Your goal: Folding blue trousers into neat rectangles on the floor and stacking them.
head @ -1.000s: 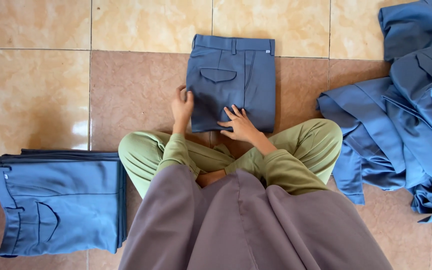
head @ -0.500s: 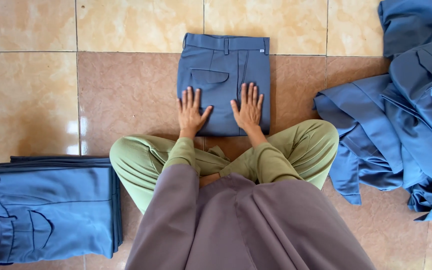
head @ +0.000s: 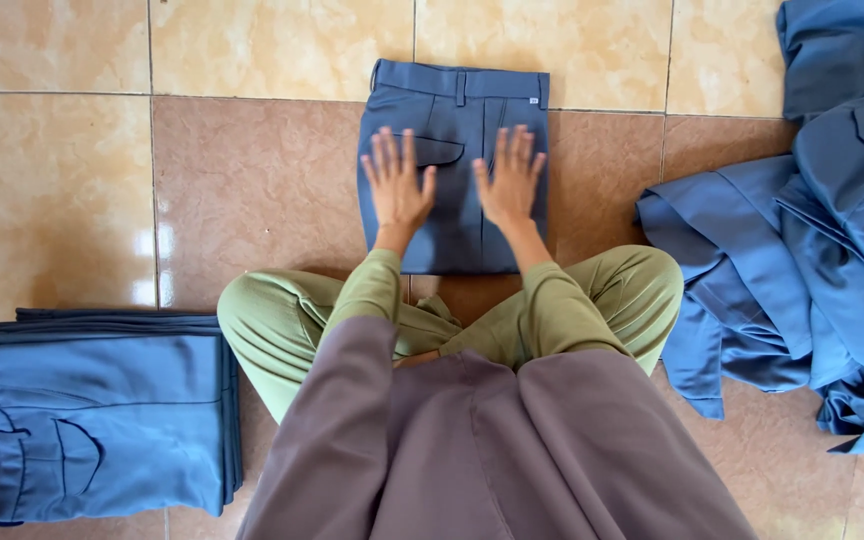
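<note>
The left hand (head: 397, 185) and right hand (head: 510, 180) lie flat on the folded trousers (head: 452, 160) and cover the cloth beneath their palms, along with part of the back pocket. The trousers' lower edge slips behind the green sleeves (head: 562, 300) near the middle of the frame. The pile of blue garments (head: 802, 250) at the right is cut off by the right and top edges. The stack of folded trousers (head: 102, 420) at lower left runs out past the left edge, so its full width is unseen. The small tag (head: 533, 100) on the waistband is too small to make out.

Left hand (head: 397, 185) and right hand (head: 510, 180) lie flat on folded blue trousers (head: 452, 110) on the tiled floor (head: 252, 180).
</note>
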